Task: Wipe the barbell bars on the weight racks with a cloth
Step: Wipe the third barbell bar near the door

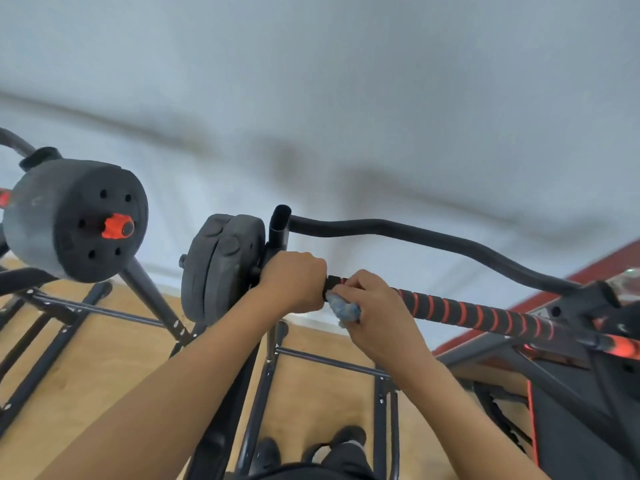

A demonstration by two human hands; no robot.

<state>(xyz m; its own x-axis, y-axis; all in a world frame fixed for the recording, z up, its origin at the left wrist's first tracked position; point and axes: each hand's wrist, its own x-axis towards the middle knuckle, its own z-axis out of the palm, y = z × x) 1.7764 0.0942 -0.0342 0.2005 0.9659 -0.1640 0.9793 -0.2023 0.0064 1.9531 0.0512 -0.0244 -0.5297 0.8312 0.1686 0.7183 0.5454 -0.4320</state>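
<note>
Through the head camera I am looking down along both of my bare forearms. One barbell bar (485,315), wrapped in black with a red spiral stripe, is lying across a black rack (258,403) and running from the middle of the picture off to the right. My left hand (294,282) is gripping the bar at its left end. Its fingers are curled fully round the bar, just beside the two black weight plates (221,268) sitting side by side on that end.

My right hand (370,313) is sitting just beside the left one, almost touching it. It is pinching one crumpled blue cloth (344,308) between thumb and fingers and pressing it against the near side of the bar, right where the striped grip begins.

On the left a second barbell is showing only its end. That end is a thick black plate stack (76,220) facing me, with one red collar (117,226) at its centre. I cannot tell how many plates are making up that stack. It is resting above the slanted legs of a second rack (149,292).

One bent black tube (415,237) is running behind the bar I am holding, from one open-ended upright (280,223) out to the right. Below everything the wooden floor (104,334) is showing, with my two dark shoes (346,438) at the bottom edge. At the lower right one black pad (571,427) with a red edge is lying partly out of the picture.
</note>
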